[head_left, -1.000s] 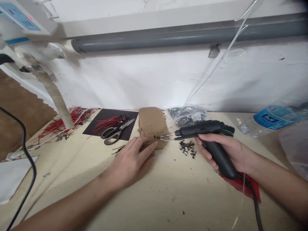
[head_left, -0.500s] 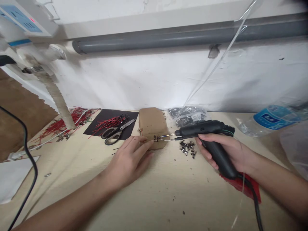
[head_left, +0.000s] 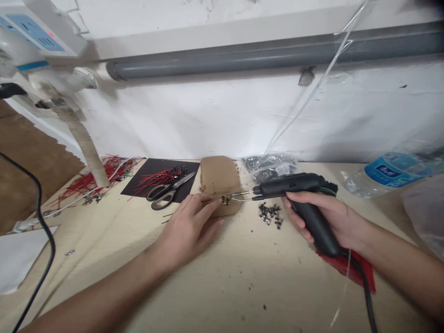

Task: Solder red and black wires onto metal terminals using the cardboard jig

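Note:
My right hand (head_left: pixel 322 215) is wrapped round a black soldering gun (head_left: pixel 314 226), whose metal tip points left over a brown cardboard block (head_left: pixel 219 173). Close to that tip, small dark components (head_left: pixel 225 200) sit at the block's front part. My left hand (head_left: pixel 194 224) rests at the block's left front edge, fingertips touching or beside the components; its fingers are bent together, and what they grip is too small to make out. Loose black and silver components (head_left: pixel 270 215) lie on the table below the gun's barrel.
Scissors (head_left: pixel 169 192) and red wires (head_left: pixel 156 178) lie on a black sheet (head_left: pixel 133 182). More red wires (head_left: pixel 85 180) are heaped at the left. Bags of parts (head_left: pixel 272 166) stand behind the gun, a plastic bottle (head_left: pixel 391 171) at right, and a red cloth (head_left: pixel 347 268) under my right wrist.
The gun's tip has drawn back very slightly from the small components. Both hands keep nearly the same place, and the view has shifted a little.

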A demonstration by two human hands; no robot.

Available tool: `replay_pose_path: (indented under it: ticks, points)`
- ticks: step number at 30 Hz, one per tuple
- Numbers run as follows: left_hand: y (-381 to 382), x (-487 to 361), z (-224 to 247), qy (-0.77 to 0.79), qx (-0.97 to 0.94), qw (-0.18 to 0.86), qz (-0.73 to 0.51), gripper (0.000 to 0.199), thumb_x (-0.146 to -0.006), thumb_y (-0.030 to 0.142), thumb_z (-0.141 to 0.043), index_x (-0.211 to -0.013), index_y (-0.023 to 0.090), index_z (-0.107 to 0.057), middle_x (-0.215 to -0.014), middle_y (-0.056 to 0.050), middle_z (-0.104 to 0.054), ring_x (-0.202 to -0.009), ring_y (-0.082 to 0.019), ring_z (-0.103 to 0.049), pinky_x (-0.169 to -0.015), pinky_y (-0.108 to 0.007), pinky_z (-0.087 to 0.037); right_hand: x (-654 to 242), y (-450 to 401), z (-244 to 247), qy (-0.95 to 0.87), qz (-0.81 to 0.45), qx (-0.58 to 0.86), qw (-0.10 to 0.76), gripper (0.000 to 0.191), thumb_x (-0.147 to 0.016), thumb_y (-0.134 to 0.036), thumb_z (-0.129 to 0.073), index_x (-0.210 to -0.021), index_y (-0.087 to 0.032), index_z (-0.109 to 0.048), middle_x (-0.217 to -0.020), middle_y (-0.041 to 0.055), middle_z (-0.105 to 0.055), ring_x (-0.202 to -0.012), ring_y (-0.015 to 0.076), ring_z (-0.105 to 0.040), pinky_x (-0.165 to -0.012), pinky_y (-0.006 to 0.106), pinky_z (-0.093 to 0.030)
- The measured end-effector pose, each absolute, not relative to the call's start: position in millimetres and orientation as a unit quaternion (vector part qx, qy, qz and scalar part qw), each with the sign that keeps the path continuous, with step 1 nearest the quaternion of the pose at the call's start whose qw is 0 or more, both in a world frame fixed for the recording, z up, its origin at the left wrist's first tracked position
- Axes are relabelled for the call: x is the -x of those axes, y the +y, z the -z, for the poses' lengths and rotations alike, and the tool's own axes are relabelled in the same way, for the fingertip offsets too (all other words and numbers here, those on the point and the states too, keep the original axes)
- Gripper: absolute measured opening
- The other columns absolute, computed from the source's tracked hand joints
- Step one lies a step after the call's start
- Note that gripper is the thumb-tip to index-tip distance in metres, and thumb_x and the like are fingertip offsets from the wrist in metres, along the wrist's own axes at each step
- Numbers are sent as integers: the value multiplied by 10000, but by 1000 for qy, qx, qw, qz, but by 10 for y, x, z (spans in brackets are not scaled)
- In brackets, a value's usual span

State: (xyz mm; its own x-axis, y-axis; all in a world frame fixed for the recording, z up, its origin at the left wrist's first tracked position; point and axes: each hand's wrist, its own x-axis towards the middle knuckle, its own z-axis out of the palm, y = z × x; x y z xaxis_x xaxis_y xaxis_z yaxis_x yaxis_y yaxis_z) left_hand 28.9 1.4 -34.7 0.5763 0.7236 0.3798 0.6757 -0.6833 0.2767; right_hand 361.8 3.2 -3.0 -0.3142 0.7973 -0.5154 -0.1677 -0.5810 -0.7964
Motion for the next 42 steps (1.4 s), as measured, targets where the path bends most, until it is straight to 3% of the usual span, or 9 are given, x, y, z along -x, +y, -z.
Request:
replay_pose_path:
  ticks: [16, 19, 26, 30, 35, 39, 42]
  points:
    - [123, -237, 311, 389, -847, 25, -362, 194, -1015, 108, -638, -1181, 150, -729, -1167, -124, -680, -1072, -225, -690, -886, -352, -597, -3627, 21, 42, -324, -743, 484, 330, 308, -846, -497, -790, -783, -219, -675, -535, -18, -635, -393, 136, -551, -372, 243, -438]
    - [135, -196, 265, 379, -845, 7, -377, 288, -1035, 43, -561, -1271, 157, -681, -1183, -114, -698, -1049, -194, -683, -872, -323, -584, -3627, 26, 46, -327, -742, 477, 338, 299, -854, -489, -784, -794, -220, -669, -534, -19, -631, -400, 132, -539, -376, 240, -448]
    - [120, -132, 91, 366, -851, -50, -373, 438, -1040, 13, -503, -1440, 175, -577, -1178, -109, -708, -1122, -239, -644, -967, -406, -540, -3621, 40, 44, -333, -736, 472, 352, 297, -862, -487, -780, -813, -214, -673, -544, -23, -624, -422, 135, -545, -387, 238, -470]
    - [109, -173, -69, 407, -849, -38, -335, 368, -1074, 69, -425, -1394, 117, -600, -964, -77, -629, -861, -189, -618, -743, -319, -536, -3621, 36, 38, -335, -734, 472, 354, 304, -862, -494, -776, -807, -220, -658, -540, -25, -616, -422, 134, -533, -388, 238, -461]
    - [374, -269, -198, 417, -866, 34, -276, 303, -1076, 197, -468, -1142, 114, -752, -840, -60, -585, -708, -172, -571, -642, -312, -475, -3627, 32, 42, -332, -735, 474, 353, 325, -860, -509, -782, -795, -214, -662, -535, -22, -611, -425, 137, -534, -386, 238, -463]
    - [654, -339, -189, 407, -884, 69, -220, 257, -1040, 222, -560, -1004, 168, -809, -858, -69, -695, -714, -175, -642, -669, -319, -500, -3625, 23, 41, -330, -734, 471, 361, 298, -872, -480, -769, -793, -211, -672, -537, -25, -603, -428, 131, -518, -383, 233, -465]
    - [759, -356, -191, 402, -895, 89, -172, 217, -1000, 370, -674, -1046, 213, -819, -921, -74, -779, -797, -216, -721, -697, -333, -540, -3622, 25, 43, -331, -732, 469, 367, 294, -872, -473, -765, -788, -207, -674, -543, -22, -603, -430, 130, -511, -384, 235, -465]
